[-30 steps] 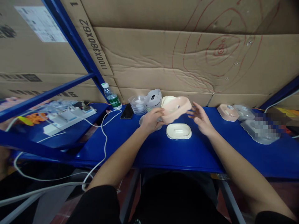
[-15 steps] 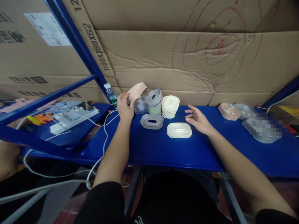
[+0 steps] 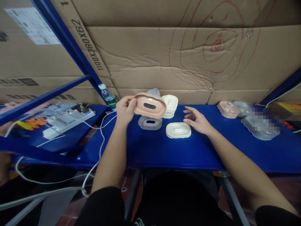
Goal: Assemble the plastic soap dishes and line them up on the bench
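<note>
My L hand (image 3: 125, 110) pinches the left end of a peach shell (image 3: 150, 112), thumb on the inner face, fingers behind. Vs. half a sec ago, the shell has come away from the far left, near the bottle, & swung right; its hollow w/ the dark slot now faces me, tilted. It hangs just right of that hand, in the air. My read: piece is mid-handling, not set down, not joined to anything.

My R hand (image 3: 196, 119) is approx. where it was: bare, fingers loosely spread, nothing in them. Just left of & below its fingertips is a cream lid (image 3: 178, 130), ridge up, flat on the table; can't tell if my thumb touches it.

Right of & below L hand, under the shell, sits a grey tray (image 3: 150, 126) w/ its own slot. Behind the shell a grey piece (image 3: 154, 91) peeks out, mostly hidden; right of that, a cream stack (image 3: 170, 106).

Surface: glossy blue table (image 3: 155, 150). Left of L hand: water bottle (image 3: 109, 99), then a power strip (image 3: 67, 122) beyond a blue frame (image 3: 68, 40). Well right of R hand: peach case (image 3: 228, 110) & clear cases (image 3: 249, 122), part blurred. Beyond both hands: cardboard wall (image 3: 141, 47) w/ red hand-drawn rings.
</note>
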Demonstrator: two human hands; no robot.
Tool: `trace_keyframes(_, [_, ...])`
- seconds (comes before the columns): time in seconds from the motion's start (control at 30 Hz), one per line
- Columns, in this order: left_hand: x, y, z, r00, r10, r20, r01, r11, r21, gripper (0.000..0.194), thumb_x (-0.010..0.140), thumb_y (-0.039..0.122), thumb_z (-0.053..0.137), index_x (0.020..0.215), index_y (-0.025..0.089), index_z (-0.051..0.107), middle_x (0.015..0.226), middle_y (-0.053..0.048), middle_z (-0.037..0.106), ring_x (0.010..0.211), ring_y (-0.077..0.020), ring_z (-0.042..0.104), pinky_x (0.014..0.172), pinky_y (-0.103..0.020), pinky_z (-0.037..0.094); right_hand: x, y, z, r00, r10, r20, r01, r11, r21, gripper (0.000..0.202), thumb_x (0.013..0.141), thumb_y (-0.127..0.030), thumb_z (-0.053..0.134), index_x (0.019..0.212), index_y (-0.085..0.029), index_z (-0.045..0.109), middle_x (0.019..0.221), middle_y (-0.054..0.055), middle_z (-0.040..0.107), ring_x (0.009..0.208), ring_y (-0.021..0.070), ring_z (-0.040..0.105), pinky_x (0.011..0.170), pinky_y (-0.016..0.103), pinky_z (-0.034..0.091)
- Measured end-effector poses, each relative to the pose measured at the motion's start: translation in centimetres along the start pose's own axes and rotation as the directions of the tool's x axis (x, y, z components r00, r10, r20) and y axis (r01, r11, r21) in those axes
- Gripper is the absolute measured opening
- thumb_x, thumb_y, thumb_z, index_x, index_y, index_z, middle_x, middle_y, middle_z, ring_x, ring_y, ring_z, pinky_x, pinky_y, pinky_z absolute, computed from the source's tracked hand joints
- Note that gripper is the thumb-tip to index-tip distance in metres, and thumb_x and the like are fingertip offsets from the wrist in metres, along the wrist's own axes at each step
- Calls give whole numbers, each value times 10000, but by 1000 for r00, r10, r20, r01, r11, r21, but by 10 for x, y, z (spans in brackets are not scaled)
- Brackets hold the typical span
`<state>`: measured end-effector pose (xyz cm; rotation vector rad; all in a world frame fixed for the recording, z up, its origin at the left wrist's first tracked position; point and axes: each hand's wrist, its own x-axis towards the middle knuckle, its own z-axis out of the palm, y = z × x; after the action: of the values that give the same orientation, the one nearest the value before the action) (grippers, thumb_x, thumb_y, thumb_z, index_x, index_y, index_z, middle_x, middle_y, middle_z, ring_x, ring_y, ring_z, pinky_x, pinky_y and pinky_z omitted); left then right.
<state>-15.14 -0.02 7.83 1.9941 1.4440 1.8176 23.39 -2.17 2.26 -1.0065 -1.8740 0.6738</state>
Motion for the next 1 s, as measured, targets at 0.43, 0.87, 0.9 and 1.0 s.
trace_keyframes(0.43, [7,5,-20,555,-585,591,53,734,677,334,816,359,482,527,239,600,628,-64,743,612,-233,697,598,-302,466,-1,-2,-5,969,-103,225,158,957,-243,637,839,-591,842,1391,-297,718,1297,124,762,1161,366,731,1048,630,568])
trace_keyframes(0.87, [2,10,-8,584,-641,498,-1,613,790,543,933,606,483,577,223,629,731,-132,777,788,-312,756,692,-339,503,-4,18,-3,895,-79,439,195,954,-227,913,612,-595,983,1435,-312,704,1401,119,704,1294,398,663,1117,643,516])
trace_keyframes(0.9, [2,10,-9,647,-602,468,-10,607,794,568,938,647,485,597,219,636,750,-147,775,834,-335,756,708,-355,508,-4,15,-4,899,-89,428,195,958,-210,889,633,-577,977,1433,-303,704,1404,126,698,1299,391,663,1123,634,516])
trace_keyframes(1.0, [0,10,-8,832,-414,369,-5,660,751,549,954,663,529,675,210,664,781,-148,765,868,-343,743,723,-381,519,-3,6,-7,918,-126,377,206,962,-181,807,693,-569,949,1412,-292,712,1420,141,680,1311,383,661,1131,629,511])
